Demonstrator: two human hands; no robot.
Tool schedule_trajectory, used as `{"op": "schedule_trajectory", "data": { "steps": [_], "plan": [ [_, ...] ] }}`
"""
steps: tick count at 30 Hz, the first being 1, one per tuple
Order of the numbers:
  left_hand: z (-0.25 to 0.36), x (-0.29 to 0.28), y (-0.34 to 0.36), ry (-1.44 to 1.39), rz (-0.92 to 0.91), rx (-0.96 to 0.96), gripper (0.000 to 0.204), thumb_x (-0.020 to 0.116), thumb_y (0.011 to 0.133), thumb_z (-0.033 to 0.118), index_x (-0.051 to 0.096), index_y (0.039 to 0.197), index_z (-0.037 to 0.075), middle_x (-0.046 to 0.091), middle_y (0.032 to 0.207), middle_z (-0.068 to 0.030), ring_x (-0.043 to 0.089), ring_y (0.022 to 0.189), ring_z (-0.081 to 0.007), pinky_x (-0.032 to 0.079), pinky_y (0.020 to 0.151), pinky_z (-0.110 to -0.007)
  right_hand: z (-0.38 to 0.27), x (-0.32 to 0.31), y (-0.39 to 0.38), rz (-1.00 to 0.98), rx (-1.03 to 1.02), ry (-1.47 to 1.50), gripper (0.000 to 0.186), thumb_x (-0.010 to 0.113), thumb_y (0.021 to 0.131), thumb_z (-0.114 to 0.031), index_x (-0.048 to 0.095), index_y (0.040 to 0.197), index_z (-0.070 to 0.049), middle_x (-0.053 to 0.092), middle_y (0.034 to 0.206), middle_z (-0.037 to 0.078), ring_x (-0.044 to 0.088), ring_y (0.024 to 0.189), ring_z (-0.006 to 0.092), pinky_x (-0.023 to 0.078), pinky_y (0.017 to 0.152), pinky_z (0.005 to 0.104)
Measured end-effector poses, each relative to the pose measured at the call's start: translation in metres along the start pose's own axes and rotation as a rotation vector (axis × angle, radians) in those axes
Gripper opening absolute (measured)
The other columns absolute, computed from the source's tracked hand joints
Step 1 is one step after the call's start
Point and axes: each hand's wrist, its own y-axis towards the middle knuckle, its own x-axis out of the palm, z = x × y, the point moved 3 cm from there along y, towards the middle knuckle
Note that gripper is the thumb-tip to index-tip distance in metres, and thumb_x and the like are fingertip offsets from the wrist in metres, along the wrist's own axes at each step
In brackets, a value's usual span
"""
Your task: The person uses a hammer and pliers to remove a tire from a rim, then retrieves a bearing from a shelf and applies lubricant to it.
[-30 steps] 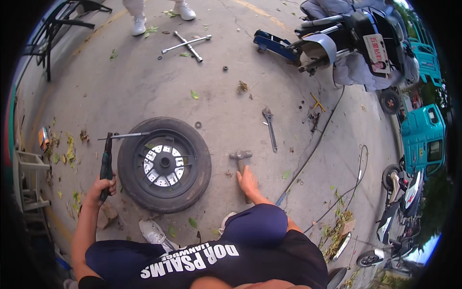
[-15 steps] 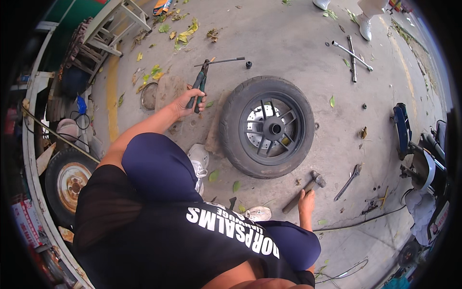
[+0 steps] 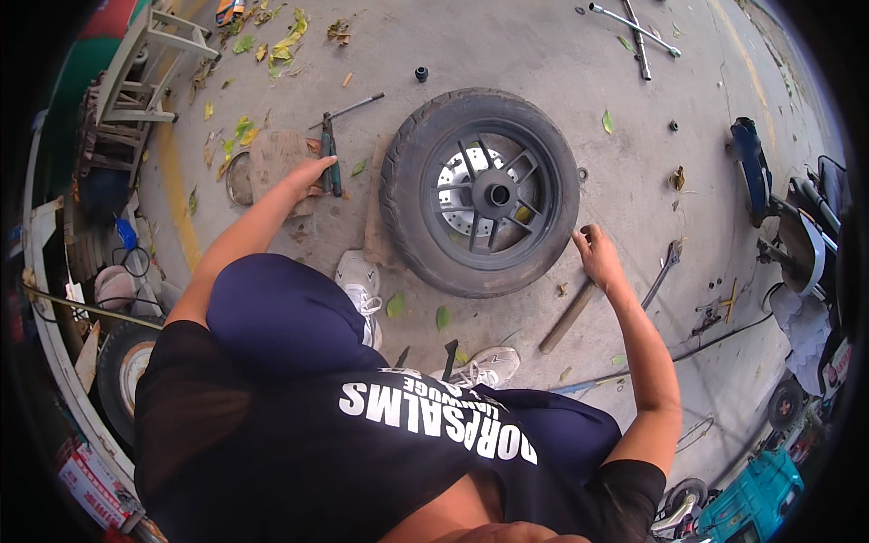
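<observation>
My left hand [image 3: 310,175] is closed round the green-and-black handles of a pair of pliers [image 3: 329,163], beside a flat wooden board [image 3: 276,154]. A thin metal rod [image 3: 358,106] lies just past the pliers. A black motorcycle wheel [image 3: 407,235] with tyre, spokes and a drilled brake disc [image 3: 453,176] lies flat in front of me. Near the tyre's right edge, my right hand [image 3: 601,258] has its fingers pinched together; a dark spot shows there, too small to name. Under that hand lies a hammer [image 3: 567,319], its wooden handle showing and its head hidden.
An adjustable wrench [image 3: 663,271] lies right of the hammer. Farther off are a cross wrench [image 3: 635,30] and a black socket [image 3: 422,74]. A wooden stool [image 3: 136,100] stands at the left, a teal case [image 3: 753,498] at the lower right. My shoes [image 3: 360,288] are close to the wheel.
My left hand has lowered the pliers toward the board. My right hand has left the hammer handle and moved up to the tyre's right edge. The view has shifted, so the wheel appears higher.
</observation>
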Motion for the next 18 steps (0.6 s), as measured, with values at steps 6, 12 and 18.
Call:
{"op": "schedule_trajectory", "data": {
  "steps": [6,12,18],
  "plan": [
    [0.037,0.019,-0.054,0.465,0.316,0.447,0.063,0.062,0.088,0.047,0.05,0.13,0.003,0.058,0.119,-0.0136,0.06,0.1,-0.0228,0.051,0.081,-0.037,-0.006,0.03,0.034,-0.017,0.287,0.35,0.08,0.056,0.088,-0.062,0.047,0.126,0.008,0.066,0.095,0.026,0.068,0.083,0.0339,0.054,0.078,0.0418],
    [0.078,0.117,-0.118,0.333,-0.205,0.23,0.084,0.065,0.084,0.056,0.039,0.141,0.0,0.051,0.133,-0.0165,0.054,0.118,-0.0256,0.046,0.096,-0.037,-0.001,0.062,0.011,-0.307,0.525,0.995,0.101,0.059,0.082,-0.067,0.02,0.146,0.001,0.032,0.147,0.024,0.042,0.131,0.0368,0.045,0.098,0.0579],
    [0.093,0.138,-0.115,0.388,-0.397,0.31,0.095,0.068,0.08,0.057,0.031,0.143,-0.005,0.049,0.135,-0.019,0.052,0.122,-0.0286,0.044,0.099,-0.039,0.002,0.076,0.013,-0.242,0.511,0.983,0.102,0.058,0.082,-0.07,0.02,0.146,0.001,0.038,0.144,0.023,0.046,0.128,0.0364,0.044,0.098,0.0562]
  ]
}}
